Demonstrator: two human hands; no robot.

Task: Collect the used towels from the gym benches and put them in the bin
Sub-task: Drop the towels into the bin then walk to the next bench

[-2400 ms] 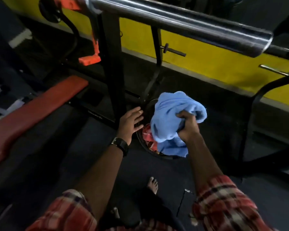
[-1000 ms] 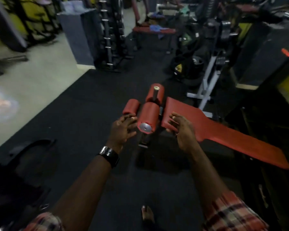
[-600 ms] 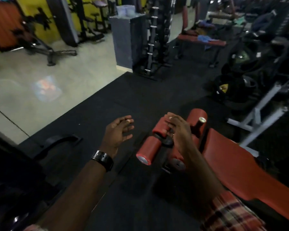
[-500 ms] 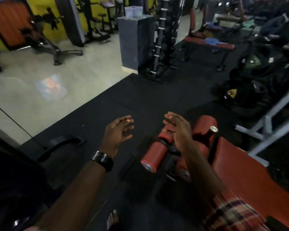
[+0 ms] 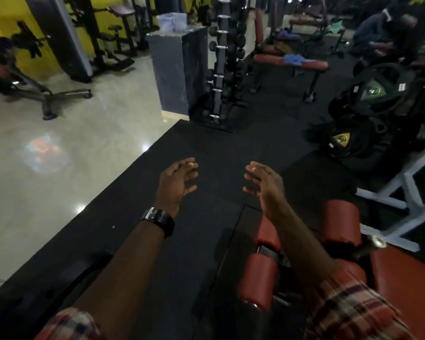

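Looking across the black floor mat point(image 5: 206, 148), we hold both hands out in front and they carry nothing. The left hand point(image 5: 178, 179) and the right hand point(image 5: 265, 184) each have a wide, relaxed grip, we think to be ready for the next pick. The blue towel point(image 5: 295, 59) lies crumpled on the red padded table point(image 5: 315, 65) well ahead, near the dumbbell rack point(image 5: 222, 69), probably left there after use. The bin is not in view.
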